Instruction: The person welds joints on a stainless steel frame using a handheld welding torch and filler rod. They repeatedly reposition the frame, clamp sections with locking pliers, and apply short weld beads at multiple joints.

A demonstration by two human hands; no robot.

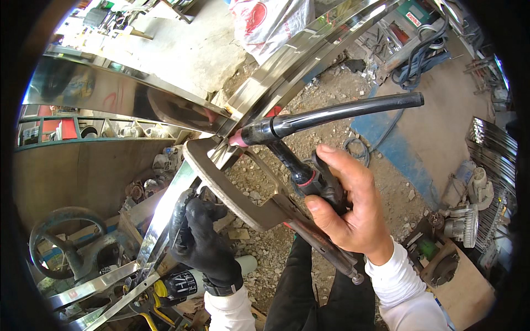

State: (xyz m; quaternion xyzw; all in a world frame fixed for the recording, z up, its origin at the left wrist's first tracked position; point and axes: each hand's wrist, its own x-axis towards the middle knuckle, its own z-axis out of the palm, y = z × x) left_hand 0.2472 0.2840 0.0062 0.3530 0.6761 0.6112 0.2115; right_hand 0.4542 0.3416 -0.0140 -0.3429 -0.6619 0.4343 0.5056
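My bare right hand (356, 204) is closed round the handle of a black TIG welding torch (287, 128) with a long back cap. Its pink nozzle (237, 139) points at the corner where shiny metal tubes (182, 107) meet. A worn metal C-clamp (232, 196) sits at that joint, its screw end reaching down below my right hand. My left hand (201, 231), in a black glove, is closed beside the polished upright tube (165, 215), left of the clamp. What its fingers hold, if anything, I cannot make out; a thin light line shows along them.
At the lower left are a steering wheel (63, 243), a dark bottle (182, 284) and yellow-handled pliers (149, 314). A white printed sack (270, 25) stands at the back. On the right lie cables (417, 66), a blue-edged board (406, 160) and a motor-like part (461, 226). Rubble covers the ground.
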